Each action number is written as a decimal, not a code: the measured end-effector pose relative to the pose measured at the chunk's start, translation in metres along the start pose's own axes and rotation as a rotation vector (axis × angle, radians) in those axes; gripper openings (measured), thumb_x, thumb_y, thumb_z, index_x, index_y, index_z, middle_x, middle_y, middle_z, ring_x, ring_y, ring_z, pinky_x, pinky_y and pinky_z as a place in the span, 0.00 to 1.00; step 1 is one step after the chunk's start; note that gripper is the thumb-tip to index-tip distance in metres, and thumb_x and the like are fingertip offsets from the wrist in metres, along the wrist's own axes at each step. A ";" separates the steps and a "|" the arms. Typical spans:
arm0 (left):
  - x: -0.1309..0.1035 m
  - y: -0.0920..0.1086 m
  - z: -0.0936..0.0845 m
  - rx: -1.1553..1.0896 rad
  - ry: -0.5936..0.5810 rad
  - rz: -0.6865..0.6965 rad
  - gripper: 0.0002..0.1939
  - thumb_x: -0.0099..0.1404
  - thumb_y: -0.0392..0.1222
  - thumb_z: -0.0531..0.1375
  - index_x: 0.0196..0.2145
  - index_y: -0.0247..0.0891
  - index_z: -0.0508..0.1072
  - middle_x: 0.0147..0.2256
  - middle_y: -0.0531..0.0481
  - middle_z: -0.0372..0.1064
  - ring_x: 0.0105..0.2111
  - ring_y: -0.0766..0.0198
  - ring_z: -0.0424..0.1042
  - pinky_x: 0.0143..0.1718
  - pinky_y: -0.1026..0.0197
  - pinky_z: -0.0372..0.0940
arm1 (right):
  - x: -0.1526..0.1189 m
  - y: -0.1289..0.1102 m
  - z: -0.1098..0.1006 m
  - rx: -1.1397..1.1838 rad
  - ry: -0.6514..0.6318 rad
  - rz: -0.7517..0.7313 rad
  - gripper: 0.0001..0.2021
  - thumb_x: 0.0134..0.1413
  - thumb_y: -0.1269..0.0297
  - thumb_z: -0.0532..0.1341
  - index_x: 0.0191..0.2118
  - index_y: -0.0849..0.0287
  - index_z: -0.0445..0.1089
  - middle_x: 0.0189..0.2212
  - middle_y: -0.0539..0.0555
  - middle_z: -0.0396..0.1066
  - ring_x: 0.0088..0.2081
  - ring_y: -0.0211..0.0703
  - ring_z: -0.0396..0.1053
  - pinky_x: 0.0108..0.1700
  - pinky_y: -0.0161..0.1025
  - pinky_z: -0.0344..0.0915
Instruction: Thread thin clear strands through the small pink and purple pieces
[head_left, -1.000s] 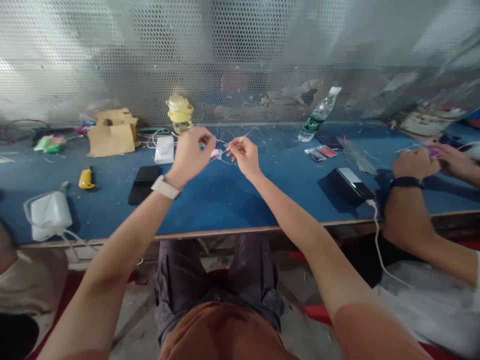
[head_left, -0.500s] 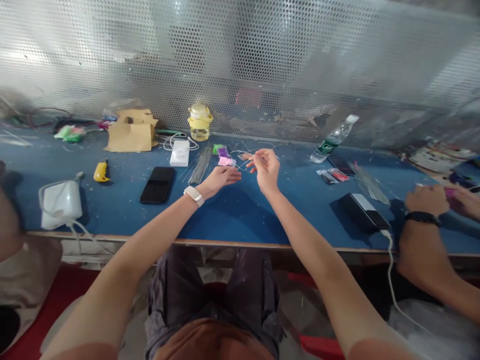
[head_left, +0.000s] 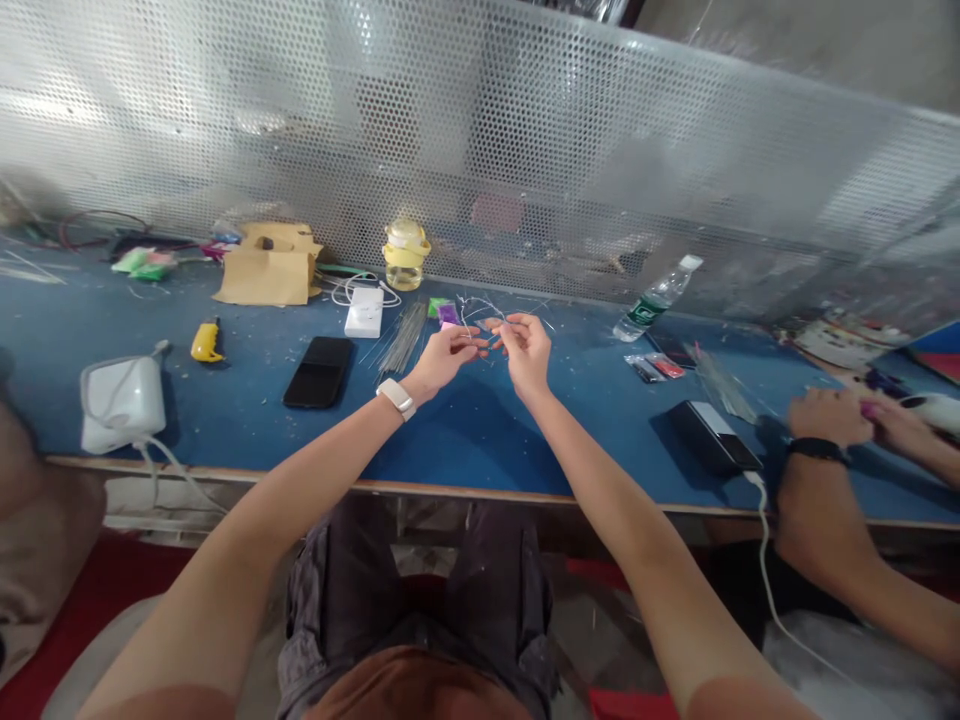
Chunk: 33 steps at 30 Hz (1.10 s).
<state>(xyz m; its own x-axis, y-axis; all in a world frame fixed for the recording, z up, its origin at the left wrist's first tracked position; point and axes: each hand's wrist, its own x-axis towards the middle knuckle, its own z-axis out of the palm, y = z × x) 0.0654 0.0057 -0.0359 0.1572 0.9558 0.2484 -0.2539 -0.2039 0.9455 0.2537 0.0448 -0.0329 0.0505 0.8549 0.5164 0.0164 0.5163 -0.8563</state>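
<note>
Over the blue table, my left hand [head_left: 442, 361] pinches a thin silvery wire [head_left: 487, 304] between thumb and fingers. My right hand [head_left: 529, 352] has its fingertips closed on the same wire, a short way to the right. The wire curves up in a loose loop behind both hands; its ends are too fine to follow. Just behind my left hand lie small purple [head_left: 448, 313] and green [head_left: 436, 306] packets, with a pink one partly hidden by the fingers. Left of them rests a bundle of thin straight wires [head_left: 404, 337].
A black phone [head_left: 319, 372], white box [head_left: 364, 312] and yellow-lidded jar [head_left: 406, 256] stand left. A yellow cutter [head_left: 207, 342] lies farther left. Right are a water bottle [head_left: 657, 298], small packets [head_left: 654, 367] and a black device [head_left: 712, 438]. A co-worker's hands [head_left: 832, 417] work far right.
My left fingers have gone from stretched out to closed on the wire. My right hand has drawn slightly lower, and both hands are near each other. The camera view has shifted slightly.
</note>
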 end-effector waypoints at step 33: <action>0.002 -0.007 -0.010 0.258 0.053 0.143 0.06 0.73 0.27 0.71 0.41 0.36 0.82 0.38 0.47 0.85 0.38 0.57 0.90 0.44 0.57 0.86 | -0.005 -0.007 0.006 -0.031 0.016 -0.037 0.36 0.59 0.19 0.71 0.49 0.49 0.80 0.38 0.52 0.83 0.30 0.41 0.80 0.25 0.37 0.73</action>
<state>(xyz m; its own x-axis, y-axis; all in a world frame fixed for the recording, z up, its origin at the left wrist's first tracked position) 0.0582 0.0114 -0.0443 0.0859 0.9217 0.3782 -0.0183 -0.3781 0.9256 0.2478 0.0376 -0.0298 0.0652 0.8341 0.5478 0.0499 0.5455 -0.8366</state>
